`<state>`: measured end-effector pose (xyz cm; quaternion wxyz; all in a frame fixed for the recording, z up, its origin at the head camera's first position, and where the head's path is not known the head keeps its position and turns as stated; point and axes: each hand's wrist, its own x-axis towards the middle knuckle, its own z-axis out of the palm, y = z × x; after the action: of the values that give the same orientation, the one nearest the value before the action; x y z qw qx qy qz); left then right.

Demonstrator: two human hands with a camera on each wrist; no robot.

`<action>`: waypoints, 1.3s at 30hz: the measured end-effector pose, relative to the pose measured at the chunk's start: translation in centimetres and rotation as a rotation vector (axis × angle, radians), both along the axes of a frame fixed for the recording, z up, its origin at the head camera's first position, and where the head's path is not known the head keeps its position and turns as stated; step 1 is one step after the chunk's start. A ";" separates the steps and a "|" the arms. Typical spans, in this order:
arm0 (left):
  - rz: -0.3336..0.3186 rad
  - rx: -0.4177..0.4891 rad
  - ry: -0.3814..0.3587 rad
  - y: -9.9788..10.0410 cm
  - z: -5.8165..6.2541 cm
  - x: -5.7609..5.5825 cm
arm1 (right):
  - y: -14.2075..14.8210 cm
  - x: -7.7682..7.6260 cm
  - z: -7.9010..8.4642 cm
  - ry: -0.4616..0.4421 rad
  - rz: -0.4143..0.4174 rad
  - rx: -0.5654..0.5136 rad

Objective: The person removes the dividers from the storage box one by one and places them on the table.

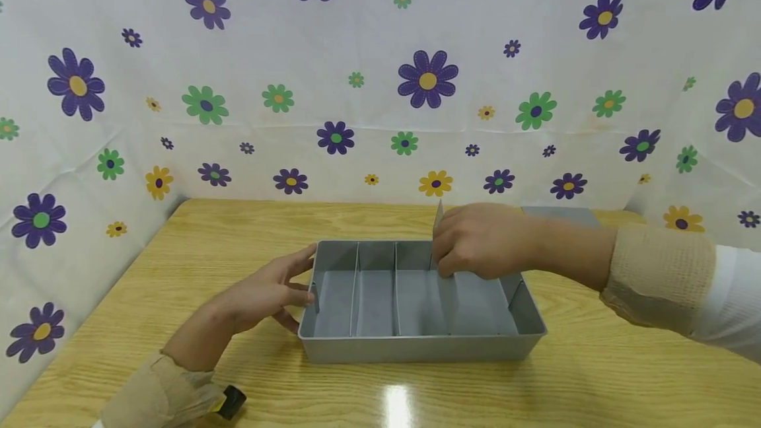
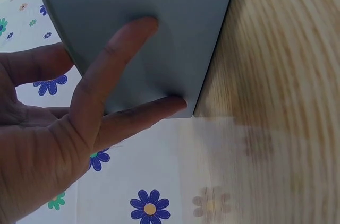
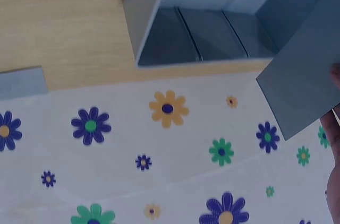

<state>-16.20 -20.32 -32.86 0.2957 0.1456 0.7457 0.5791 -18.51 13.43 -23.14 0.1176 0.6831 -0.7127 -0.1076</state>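
Note:
A long grey box [image 1: 416, 351] lies on the table, with two thin dividers [image 1: 396, 302] standing across its left part. My right hand [image 1: 484, 240] pinches a grey divider panel [image 3: 303, 65] above the box's right-hand part. The panel's upper edge sticks up behind my fingers in the head view and tilts in the right wrist view. At the box's left end, my left hand [image 1: 267, 289] spreads its fingers against the outer wall [image 2: 143, 1]. In the left wrist view two of those fingers [image 2: 114, 59] lie nearly straight on the wall.
Another flat grey panel [image 1: 561, 216] lies at the back right of the wood-grain table [image 1: 250, 223], partly behind my right forearm. A flowered cloth [image 1: 368, 104] hangs behind and at both sides. A black object [image 1: 232, 402] sits by my left wrist.

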 end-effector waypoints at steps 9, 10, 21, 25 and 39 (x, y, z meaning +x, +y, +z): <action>0.018 -0.013 0.008 0.1 0.0 -0.2 | 3.0 -3.2 3.5 0.077 -0.176 -0.136; 0.015 -0.014 0.008 0.1 -0.1 -0.2 | 3.5 -3.7 3.5 0.086 -0.216 -0.148; 0.001 0.006 0.006 0.1 -0.2 -0.2 | 7.6 -8.1 -4.1 -0.011 -0.537 -0.207; -0.012 0.013 -0.001 -0.1 -0.2 0.0 | 7.8 -8.9 -8.3 -0.102 -0.636 -0.189; -0.025 0.010 -0.011 -0.4 -0.1 0.1 | 9.2 -10.1 -12.4 -0.367 -0.770 -0.142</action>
<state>-16.14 -20.76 -32.95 0.3063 0.1532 0.7394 0.5797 -28.58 22.64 -35.50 -0.0131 0.3653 -0.9303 0.0292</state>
